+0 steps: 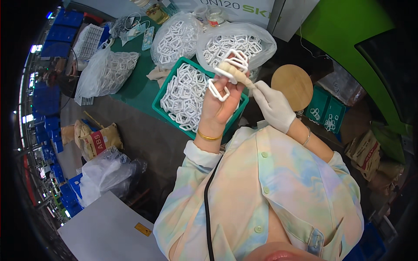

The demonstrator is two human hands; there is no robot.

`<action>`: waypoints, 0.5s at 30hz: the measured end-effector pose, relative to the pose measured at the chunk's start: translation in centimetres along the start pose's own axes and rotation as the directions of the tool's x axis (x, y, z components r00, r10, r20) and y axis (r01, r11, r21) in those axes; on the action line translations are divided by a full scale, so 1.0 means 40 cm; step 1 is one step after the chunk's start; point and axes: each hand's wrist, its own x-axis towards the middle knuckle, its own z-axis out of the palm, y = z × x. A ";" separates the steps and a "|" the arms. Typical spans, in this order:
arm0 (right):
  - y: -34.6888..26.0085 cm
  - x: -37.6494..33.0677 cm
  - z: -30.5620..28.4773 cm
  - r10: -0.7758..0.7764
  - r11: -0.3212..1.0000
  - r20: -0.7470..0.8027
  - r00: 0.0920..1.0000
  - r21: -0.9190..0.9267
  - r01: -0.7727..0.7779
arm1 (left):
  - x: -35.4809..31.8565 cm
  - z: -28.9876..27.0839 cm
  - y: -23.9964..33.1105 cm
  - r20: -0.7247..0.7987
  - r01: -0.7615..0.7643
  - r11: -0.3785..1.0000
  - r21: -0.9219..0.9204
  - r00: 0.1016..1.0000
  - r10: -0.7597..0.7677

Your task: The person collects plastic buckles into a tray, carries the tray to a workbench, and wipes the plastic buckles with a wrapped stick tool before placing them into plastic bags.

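A cluster of white, glossy moulded plastic frame pieces [233, 65], open rectangular loops joined together, is held up over a teal plastic crate [162, 98]. The bare left hand [222, 102] is closed around the cluster from below, thumb hooked through one loop. The right hand [273, 105], in a white fabric glove, grips a pale, cloth-wrapped tool [235, 73] pressed against the cluster. The crate, heaped with similar loose loops, rests on a green worktop [135, 89] among three crinkled clear bags [106, 71] of them. A round wooden disc [292, 85] lies just right.
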 end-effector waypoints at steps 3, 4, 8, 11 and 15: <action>-0.015 -0.001 -0.012 0.037 0.999 0.013 0.999 0.017 -0.037 | 0.010 -0.037 0.009 -0.052 -0.011 0.997 -0.077 0.999 0.007; -0.013 0.007 -0.019 0.069 0.996 -0.040 0.997 0.057 -0.066 | 0.009 -0.046 0.013 -0.013 -0.001 0.987 -0.163 1.000 -0.001; -0.022 -0.003 -0.011 -0.001 0.998 -0.021 1.000 0.063 0.002 | 0.012 -0.070 0.019 0.020 0.020 0.977 -0.211 1.000 -0.016; -0.040 -0.017 -0.006 -0.088 0.993 0.137 0.987 -0.060 0.097 | 0.017 -0.044 0.022 -0.132 0.056 0.954 -0.294 0.986 -0.099; -0.020 -0.007 -0.018 0.031 0.999 -0.058 0.998 0.041 -0.029 | 0.006 -0.017 0.025 -0.036 0.009 0.983 -0.182 0.999 -0.016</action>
